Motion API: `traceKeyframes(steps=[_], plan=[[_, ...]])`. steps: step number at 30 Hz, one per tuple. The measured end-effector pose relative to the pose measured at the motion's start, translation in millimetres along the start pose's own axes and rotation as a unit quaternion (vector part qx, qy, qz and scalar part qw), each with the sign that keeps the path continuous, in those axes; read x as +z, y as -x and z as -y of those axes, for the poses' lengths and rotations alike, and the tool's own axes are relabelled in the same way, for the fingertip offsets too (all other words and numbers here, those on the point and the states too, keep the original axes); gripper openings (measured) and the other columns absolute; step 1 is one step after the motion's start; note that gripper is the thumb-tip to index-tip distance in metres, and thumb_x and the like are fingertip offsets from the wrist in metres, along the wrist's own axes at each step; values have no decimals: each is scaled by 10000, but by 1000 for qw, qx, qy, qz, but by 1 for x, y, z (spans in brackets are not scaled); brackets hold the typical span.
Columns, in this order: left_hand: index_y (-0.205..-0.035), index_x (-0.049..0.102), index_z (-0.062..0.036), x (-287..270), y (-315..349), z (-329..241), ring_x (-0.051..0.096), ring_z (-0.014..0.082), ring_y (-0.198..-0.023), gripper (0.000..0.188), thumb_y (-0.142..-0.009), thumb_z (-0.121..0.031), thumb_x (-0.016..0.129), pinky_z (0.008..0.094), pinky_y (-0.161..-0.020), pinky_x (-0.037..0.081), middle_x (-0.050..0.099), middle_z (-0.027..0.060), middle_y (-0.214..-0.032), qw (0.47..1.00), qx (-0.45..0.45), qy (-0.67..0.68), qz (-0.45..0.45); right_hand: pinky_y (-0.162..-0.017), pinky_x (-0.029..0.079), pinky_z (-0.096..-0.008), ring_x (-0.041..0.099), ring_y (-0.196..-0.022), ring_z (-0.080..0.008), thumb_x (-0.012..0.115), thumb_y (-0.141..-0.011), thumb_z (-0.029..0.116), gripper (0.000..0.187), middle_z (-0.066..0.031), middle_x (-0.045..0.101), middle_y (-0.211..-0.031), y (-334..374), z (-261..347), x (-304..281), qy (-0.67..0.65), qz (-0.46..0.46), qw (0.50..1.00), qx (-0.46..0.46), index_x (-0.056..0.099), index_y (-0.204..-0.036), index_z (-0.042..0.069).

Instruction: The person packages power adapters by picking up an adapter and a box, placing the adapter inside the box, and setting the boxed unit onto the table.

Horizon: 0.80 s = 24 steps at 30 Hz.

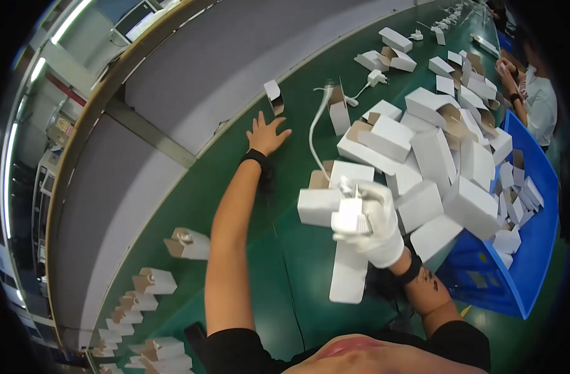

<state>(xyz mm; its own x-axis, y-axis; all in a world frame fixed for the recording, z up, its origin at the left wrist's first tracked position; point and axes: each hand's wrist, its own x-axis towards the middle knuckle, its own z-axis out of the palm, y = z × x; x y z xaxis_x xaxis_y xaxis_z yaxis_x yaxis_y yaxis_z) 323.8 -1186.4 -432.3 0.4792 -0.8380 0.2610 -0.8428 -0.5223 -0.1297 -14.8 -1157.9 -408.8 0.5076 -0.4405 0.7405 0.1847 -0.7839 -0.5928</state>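
Observation:
My bare left hand (pixel 267 134) reaches far over the green table, fingers spread and holding nothing. Just beyond its fingertips stands a small open white box (pixel 273 96). In a white glove, my right hand (pixel 382 230) grips a white charger (pixel 349 218). A white cable (pixel 312 134) rises from near the charger in a long curve toward the far side. Behind the charger lie open white boxes (pixel 316 207) with brown insides, and a long white box (pixel 349 274) lies below it. My right fingertips are partly hidden by the charger.
Many white boxes (pixel 431 156) are heaped on the right, beside a blue bin (pixel 515 274) holding smaller boxes. Filled open boxes (pixel 154 282) line the table's left side. Another charger (pixel 376 78) lies farther off. A co-worker (pixel 537 93) sits at the far right.

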Motion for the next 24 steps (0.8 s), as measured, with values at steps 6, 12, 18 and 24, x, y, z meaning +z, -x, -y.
traceKeyframes(steps=[6, 12, 18, 24], plan=[[-1228, 526, -89, 92, -51, 79, 515, 378, -1097, 477, -846, -363, 601, 406, -921, 415, 545, 239, -1162, 960, -61, 242, -130, -838, 458, -366, 541, -994, -302, 825, -610, 204, 529, -162, 457, -1144, -4, -3, 1, 12, 27, 999, -31, 540, -1037, 76], [-1026, 625, -42, -35, 59, 61, 569, 319, -983, 270, -821, -218, 625, 364, -831, 453, 598, 140, -1037, 936, 5, 275, -221, -815, 481, -344, 567, -978, -265, 812, -639, 203, 436, -139, 477, -1154, -1, 9, -9, -128, 11, 989, 68, 560, -964, 58], [-914, 628, -53, -176, 179, 65, 601, 262, -849, 166, -773, -141, 611, 326, -674, 481, 603, 109, -951, 972, 56, 226, -18, -822, 453, -273, 543, -967, -142, 696, -719, 118, 520, -94, 531, -1125, 2, 21, -8, -189, 2, 972, 140, 492, -1176, -22], [-990, 565, -118, -165, 259, 5, 609, 273, -793, 268, -725, -94, 605, 362, -672, 506, 561, 115, -1050, 985, 159, -28, 66, -796, 463, -265, 561, -911, -139, 666, -768, 113, 483, -85, 568, -1029, 6, 31, 8, -270, -15, 944, 188, 489, -1204, 1]])
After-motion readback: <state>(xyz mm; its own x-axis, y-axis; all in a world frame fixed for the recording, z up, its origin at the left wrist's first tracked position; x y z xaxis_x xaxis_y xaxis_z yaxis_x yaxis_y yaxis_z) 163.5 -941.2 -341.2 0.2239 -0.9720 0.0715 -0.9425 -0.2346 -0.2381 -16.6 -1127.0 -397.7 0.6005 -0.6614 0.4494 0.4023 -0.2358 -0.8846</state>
